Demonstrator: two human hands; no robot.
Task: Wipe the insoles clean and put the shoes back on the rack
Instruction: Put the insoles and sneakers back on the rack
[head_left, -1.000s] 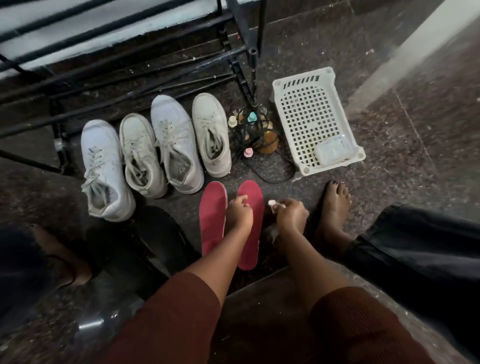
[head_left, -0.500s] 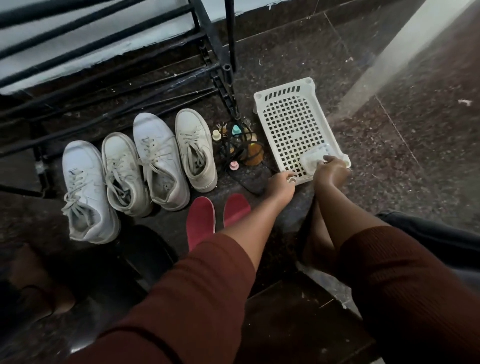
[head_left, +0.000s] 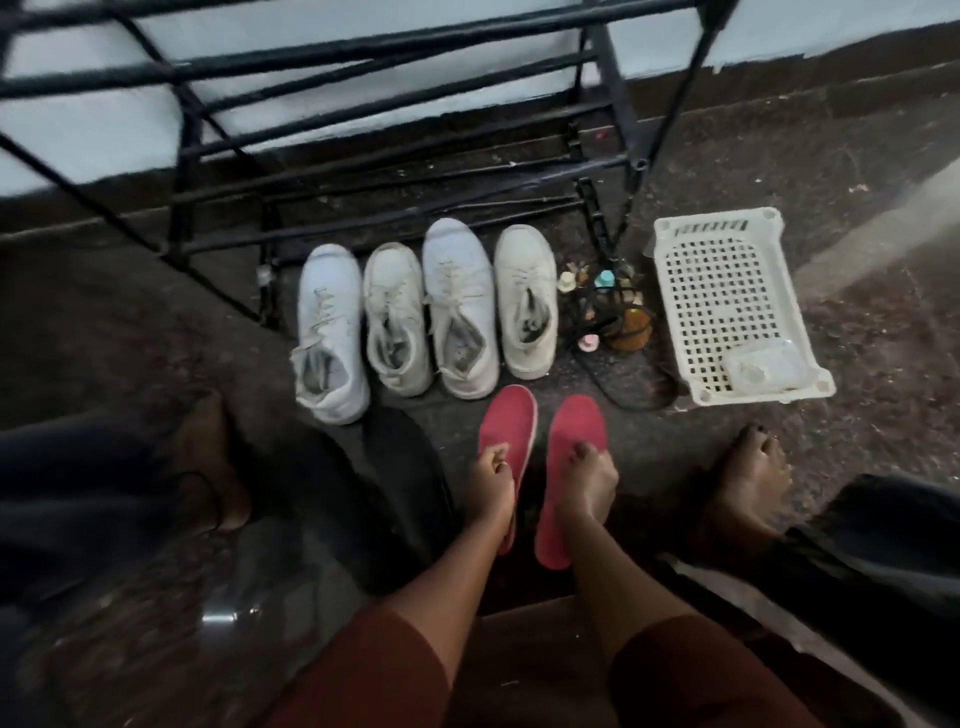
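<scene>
Two red insoles lie side by side on the dark floor in front of me. My left hand (head_left: 493, 483) grips the left insole (head_left: 511, 415) at its edge, thumb on top. My right hand (head_left: 587, 483) rests on the right insole (head_left: 579, 421) with its fingers laid along it. Several white shoes (head_left: 460, 306) stand in a row just beyond the insoles, toes toward the black metal rack (head_left: 395, 130). The rack's lower bars hold nothing.
A white perforated basket (head_left: 717, 221) sits at the right with a clear wipes packet (head_left: 763, 366) in its near corner. Small bottles (head_left: 608, 306) in a black wire holder stand between shoes and basket. My bare feet (head_left: 748, 478) flank the insoles.
Half a second ago both hands were reaching to the basket, the right one on the wipes packet. Both have come back onto the red insoles. The view has swung left and up.
</scene>
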